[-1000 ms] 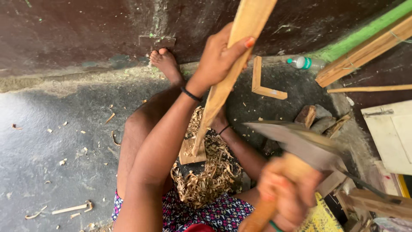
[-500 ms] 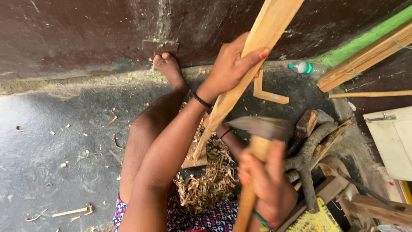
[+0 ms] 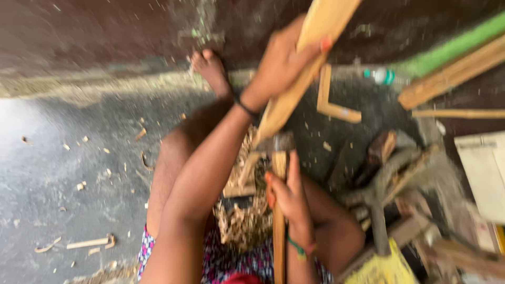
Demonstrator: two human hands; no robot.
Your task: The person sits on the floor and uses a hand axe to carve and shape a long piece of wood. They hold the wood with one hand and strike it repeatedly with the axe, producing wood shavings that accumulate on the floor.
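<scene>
My left hand (image 3: 281, 66) grips a long pale wooden plank (image 3: 310, 58) that stands tilted, its lower end resting on a small wooden block (image 3: 239, 181) between my legs. My right hand (image 3: 289, 197) is closed around the wooden handle (image 3: 279, 231) of an axe-like blade tool. The tool's metal head (image 3: 276, 143) sits against the lower part of the plank. A heap of wood shavings (image 3: 244, 218) lies under the block. The frame is motion-blurred.
An L-shaped wooden piece (image 3: 331, 102) lies on the dark floor beyond. Scrap wood and a hammer-like tool (image 3: 379, 200) pile up at right, with long planks (image 3: 452, 73), a green strip (image 3: 452, 47) and a small bottle (image 3: 381, 76). Wood chips (image 3: 89, 243) dot the left floor.
My right hand has swung the blade tool down and leftward from a raised position at right onto the plank. My left hand keeps holding the plank in place.
</scene>
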